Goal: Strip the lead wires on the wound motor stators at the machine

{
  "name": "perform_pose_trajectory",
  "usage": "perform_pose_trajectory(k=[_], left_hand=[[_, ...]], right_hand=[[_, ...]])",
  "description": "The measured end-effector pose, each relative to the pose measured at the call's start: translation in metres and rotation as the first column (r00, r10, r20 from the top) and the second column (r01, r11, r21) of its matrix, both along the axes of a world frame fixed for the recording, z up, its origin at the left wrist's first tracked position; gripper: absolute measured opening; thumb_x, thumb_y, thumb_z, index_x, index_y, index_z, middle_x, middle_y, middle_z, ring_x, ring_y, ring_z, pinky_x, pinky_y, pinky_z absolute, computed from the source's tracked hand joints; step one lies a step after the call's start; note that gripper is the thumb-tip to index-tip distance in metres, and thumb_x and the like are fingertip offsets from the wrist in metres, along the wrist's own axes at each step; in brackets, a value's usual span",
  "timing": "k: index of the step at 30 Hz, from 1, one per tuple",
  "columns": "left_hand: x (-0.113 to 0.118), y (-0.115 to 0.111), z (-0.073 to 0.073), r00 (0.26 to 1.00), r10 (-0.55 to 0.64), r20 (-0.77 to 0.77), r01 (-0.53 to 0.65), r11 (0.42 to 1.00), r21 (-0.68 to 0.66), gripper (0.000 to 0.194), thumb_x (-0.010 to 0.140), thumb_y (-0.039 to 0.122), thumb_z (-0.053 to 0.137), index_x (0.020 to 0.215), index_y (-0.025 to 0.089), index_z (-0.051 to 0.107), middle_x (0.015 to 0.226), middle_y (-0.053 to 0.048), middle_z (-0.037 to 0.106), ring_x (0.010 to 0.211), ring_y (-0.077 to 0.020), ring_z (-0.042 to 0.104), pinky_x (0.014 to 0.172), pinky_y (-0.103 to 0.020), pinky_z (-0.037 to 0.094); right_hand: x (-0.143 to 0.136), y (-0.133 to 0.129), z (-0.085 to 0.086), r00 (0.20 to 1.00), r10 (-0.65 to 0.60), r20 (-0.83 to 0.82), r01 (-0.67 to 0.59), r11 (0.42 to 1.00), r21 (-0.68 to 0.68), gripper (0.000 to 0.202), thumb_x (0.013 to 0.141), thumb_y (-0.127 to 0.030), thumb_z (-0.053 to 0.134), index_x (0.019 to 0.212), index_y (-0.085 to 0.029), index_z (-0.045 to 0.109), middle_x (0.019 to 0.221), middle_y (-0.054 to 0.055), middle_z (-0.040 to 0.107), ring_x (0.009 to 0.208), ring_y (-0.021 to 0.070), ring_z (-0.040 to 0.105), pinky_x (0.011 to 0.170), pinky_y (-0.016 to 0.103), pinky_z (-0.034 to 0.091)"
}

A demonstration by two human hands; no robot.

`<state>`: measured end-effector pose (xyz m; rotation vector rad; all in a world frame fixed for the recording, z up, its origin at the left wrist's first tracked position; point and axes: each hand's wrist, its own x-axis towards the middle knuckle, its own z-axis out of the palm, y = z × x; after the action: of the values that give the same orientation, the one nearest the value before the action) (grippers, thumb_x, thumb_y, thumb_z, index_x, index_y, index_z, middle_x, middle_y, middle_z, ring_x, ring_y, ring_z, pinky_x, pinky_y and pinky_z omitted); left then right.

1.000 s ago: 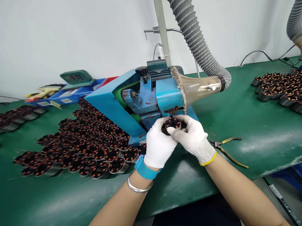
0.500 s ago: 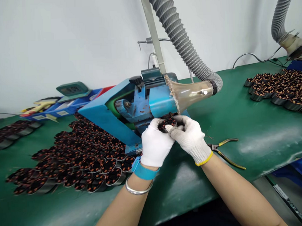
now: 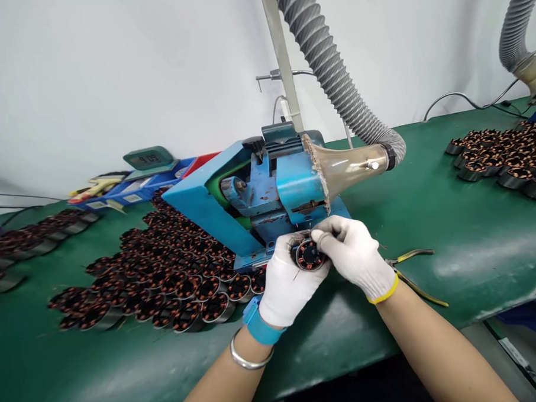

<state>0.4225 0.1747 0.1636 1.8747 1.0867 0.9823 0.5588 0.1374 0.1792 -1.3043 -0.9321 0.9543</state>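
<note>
My left hand, in a white glove, is closed around a motor stator, a metal ring with copper windings and a dark centre. The stator's open face is turned up toward me, and a thin wire end sticks out at its lower left. At the stator's upper right rim, my right hand, gloved in white with a yellow cuff, pinches thumb and fingers together; what lies between them is too small to make out. Just beyond both hands stands a blue belt-driven machine with a slot in its front cover.
A clear funnel on the machine leads into a grey corrugated hose. Many stators crowd the green table at left, others at right. Yellow-handled pliers lie beside my right wrist. Blue bins stand behind.
Both hands have drawn the stator back from the machine's slot, toward me. Its face is now tilted up, and my right hand has shifted to its upper right rim. The view has swung slightly left.
</note>
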Motion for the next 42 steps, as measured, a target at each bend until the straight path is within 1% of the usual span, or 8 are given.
perform_pose_trajectory(k=[5,7,9,12,22,34,39,42], left_hand=[[0.005,0.008,0.007,0.99,0.128,0.053,-0.127,0.991,-0.036,0.045,0.063,0.029,0.077,0.096,0.021,0.048,0.089,-0.001,0.063,0.08,-0.0175,0.065,0.079,-0.034,0.055],[0.006,0.008,0.009,0.988,0.1,0.121,-0.087,0.99,-0.111,0.049,0.064,0.027,0.075,0.105,0.02,0.048,0.098,-0.004,0.065,0.088,-0.0189,0.067,0.084,-0.036,0.055],[0.006,0.008,0.01,0.982,0.054,0.183,-0.019,0.982,-0.188,0.055,0.066,0.027,0.073,0.114,0.02,0.048,0.108,-0.008,0.066,0.098,-0.0215,0.067,0.09,-0.038,0.054],[0.006,0.009,0.012,0.979,0.052,0.199,-0.001,0.968,-0.25,0.057,0.063,0.028,0.076,0.114,0.018,0.052,0.11,-0.01,0.069,0.102,-0.0246,0.067,0.094,-0.041,0.054],[0.014,0.025,0.028,0.988,-0.007,0.154,0.034,0.984,-0.175,0.044,0.062,0.027,0.081,0.101,0.015,0.065,0.097,-0.008,0.074,0.09,-0.0251,0.069,0.087,-0.038,0.055],[0.021,0.026,0.021,0.982,0.002,0.188,0.026,0.989,-0.143,0.044,0.063,0.024,0.081,0.102,0.014,0.065,0.093,-0.007,0.074,0.085,-0.0238,0.07,0.086,-0.038,0.056],[0.005,0.011,0.016,0.977,0.047,0.21,-0.026,0.995,-0.1,0.052,0.059,0.027,0.082,0.106,0.014,0.061,0.101,-0.009,0.072,0.094,-0.0249,0.069,0.089,-0.038,0.056],[-0.03,-0.005,0.009,0.989,0.056,0.138,-0.051,0.998,-0.036,0.057,0.061,0.029,0.081,0.112,0.016,0.06,0.107,-0.01,0.07,0.098,-0.025,0.069,0.089,-0.037,0.057]], right_hand=[[0.006,0.012,-0.007,0.855,-0.302,-0.422,0.333,0.943,0.0,0.031,0.073,-0.049,0.068,0.075,-0.02,0.057,0.071,0.001,0.063,0.069,0.016,0.062,0.07,0.032,0.054],[0.004,0.011,-0.003,0.925,-0.246,-0.289,0.242,0.969,-0.053,0.031,0.07,-0.047,0.072,0.078,-0.02,0.061,0.074,0.002,0.066,0.072,0.0174,0.064,0.072,0.033,0.055],[-0.001,0.007,0.001,0.995,-0.053,-0.085,0.042,0.99,-0.137,0.035,0.065,-0.04,0.078,0.09,-0.019,0.067,0.083,0.004,0.07,0.078,0.0199,0.066,0.074,0.034,0.055],[-0.011,0.003,0.005,0.99,0.125,0.065,-0.112,0.979,-0.17,0.054,0.062,-0.032,0.081,0.112,-0.021,0.065,0.104,0.005,0.071,0.093,0.0229,0.067,0.084,0.037,0.056],[-0.012,0.011,-0.002,0.991,0.089,-0.101,-0.088,0.996,0.018,0.039,0.077,-0.032,0.07,0.112,-0.018,0.062,0.103,0.005,0.071,0.093,0.0203,0.067,0.083,0.032,0.056],[-0.005,0.013,-0.01,0.989,0.12,-0.086,-0.114,0.991,0.065,0.036,0.079,-0.036,0.067,0.11,-0.018,0.063,0.093,0.003,0.069,0.088,0.0197,0.065,0.081,0.032,0.055],[-0.013,0.001,0.005,0.985,0.073,0.158,-0.056,0.992,-0.111,0.057,0.064,-0.03,0.075,0.117,-0.017,0.06,0.111,0.007,0.067,0.098,0.0226,0.065,0.09,0.037,0.053],[-0.019,-0.011,0.015,0.892,0.202,0.404,-0.161,0.978,-0.133,0.062,0.058,-0.033,0.08,0.117,-0.025,0.062,0.115,0.004,0.066,0.104,0.0249,0.064,0.091,0.04,0.051]])
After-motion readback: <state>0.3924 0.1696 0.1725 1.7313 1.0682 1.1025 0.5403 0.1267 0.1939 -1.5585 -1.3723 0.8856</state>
